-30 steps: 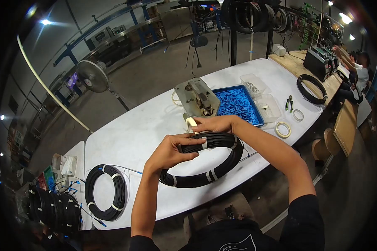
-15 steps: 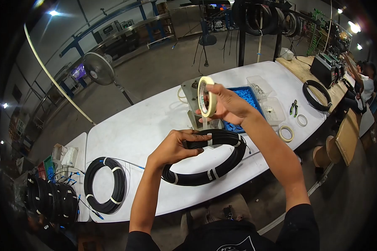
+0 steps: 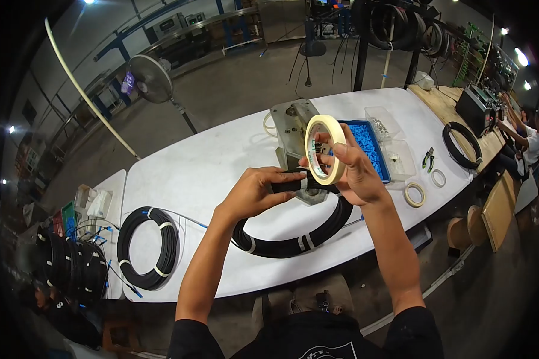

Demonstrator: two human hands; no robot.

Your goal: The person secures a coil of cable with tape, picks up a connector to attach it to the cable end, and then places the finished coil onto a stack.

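Note:
My left hand point(image 3: 254, 192) grips the far side of a black cable coil point(image 3: 333, 229), fingers on top and thumb inside the ring. White tape bands wrap the coil in several places, one right beside my left fingertips. In my right hand point(image 3: 362, 173) is a roll of cream masking tape point(image 3: 336, 133), tilted on edge just above the coil, with fingers partly through its core. The roll hides part of the coil's far side. Behind stands a grey metal fixture point(image 3: 287, 122) on the white table point(image 3: 209, 161).
Right of the fixture are a blue tray point(image 3: 382, 157) of small blue parts, clear boxes point(image 3: 404, 155), cutters point(image 3: 428, 158) and another tape roll point(image 3: 414, 194). A second taped coil point(image 3: 126, 251) lies left, near stacked coils point(image 3: 72, 263). A person point(image 3: 528, 140) sits far right.
The tape roll and my right hand have moved right and down, from beyond the coil to over its far side, and the hand has turned. My left hand keeps its hold.

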